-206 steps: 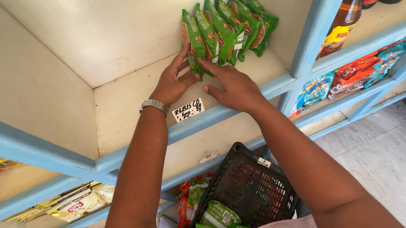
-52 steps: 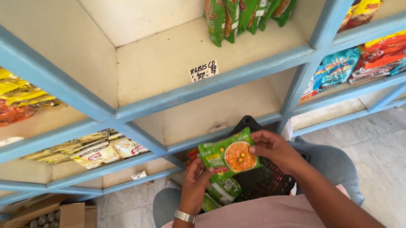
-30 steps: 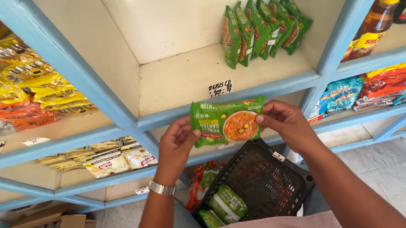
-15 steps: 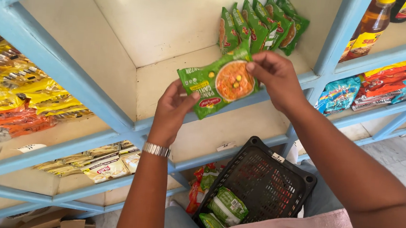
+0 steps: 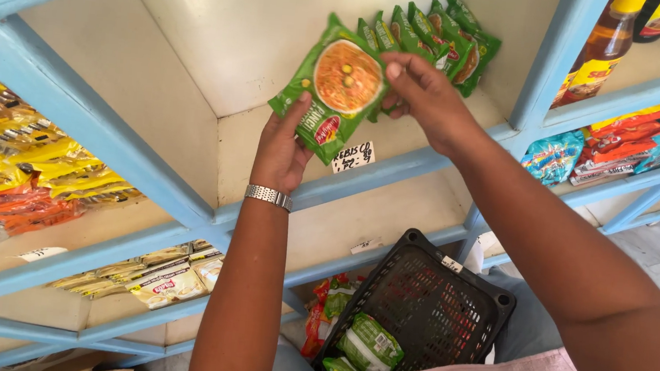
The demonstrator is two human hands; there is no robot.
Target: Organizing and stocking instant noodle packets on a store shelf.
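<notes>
Packet position: the green noodle packet [image 5: 334, 89] is held in the air in front of the cream shelf compartment [image 5: 197, 60], gripped by both hands. The left hand [image 5: 283, 150] supports its lower edge from below, thumb against the printed face; the right hand [image 5: 423, 98] pinches its right edge, fingers [image 5: 396, 72] closed on the wrapper. The packet's long axis runs diagonally, upper end tilted toward the top and lower end toward the wrist with the metal watch band [image 5: 268, 196]. The row of green packets [image 5: 433, 38] stands on edge just beyond and to the right of the held packet, leaning against the compartment's right wall; the right hand is the nearer of the two to that row. A handwritten price tag [image 5: 354, 157] hangs on the blue shelf edge [image 5: 395, 180] directly below the packet. The shelf floor left of the row is bare. Below, a black plastic basket [image 5: 432, 300] holds further green packets [image 5: 367, 346]. Bottles [image 5: 601, 50] and blue and red snack bags [image 5: 633, 134] occupy the neighbouring bays, well apart.
</notes>
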